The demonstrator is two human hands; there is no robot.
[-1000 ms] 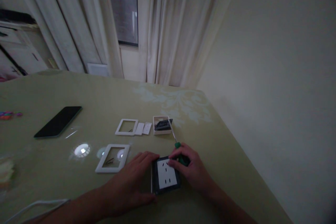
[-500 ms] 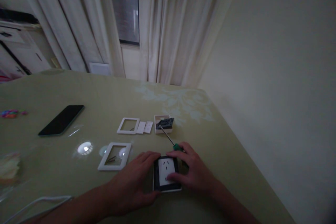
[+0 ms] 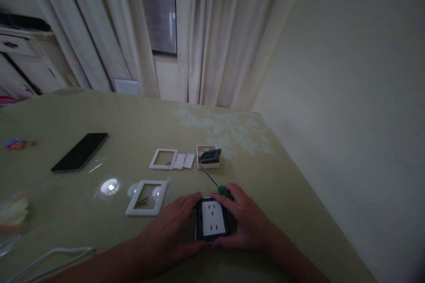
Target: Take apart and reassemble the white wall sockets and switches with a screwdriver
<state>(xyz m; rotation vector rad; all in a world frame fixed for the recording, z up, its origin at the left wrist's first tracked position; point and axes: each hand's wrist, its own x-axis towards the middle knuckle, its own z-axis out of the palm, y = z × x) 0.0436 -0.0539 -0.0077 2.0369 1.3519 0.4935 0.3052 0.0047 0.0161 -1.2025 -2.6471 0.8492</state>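
A wall socket (image 3: 213, 219) with a white face and a dark surround lies near the table's front edge. My left hand (image 3: 175, 225) grips its left side, fingers at the far edge and thumb at the near edge. On the other side, my right hand (image 3: 244, 219) holds the socket with its thumb at the near right corner. A screwdriver (image 3: 225, 192) with a green handle is also tucked in my right hand, its shaft pointing away to the left. Beyond its tip stands a white box (image 3: 208, 165) with a dark socket part (image 3: 210, 156) tilted in it.
A white frame (image 3: 130, 205) surrounds several screws (image 3: 142, 202). Farther back lie another white frame (image 3: 153, 159) and small white plates (image 3: 179, 161). Leftward are a black phone (image 3: 80, 152), a white cable (image 3: 56, 254) and colourful bits (image 3: 16, 143). A wall (image 3: 348, 119) borders the right side.
My right thumb has moved off the socket's white face to its near edge, so the lower slots show. The screwdriver's tip has swung slightly left.
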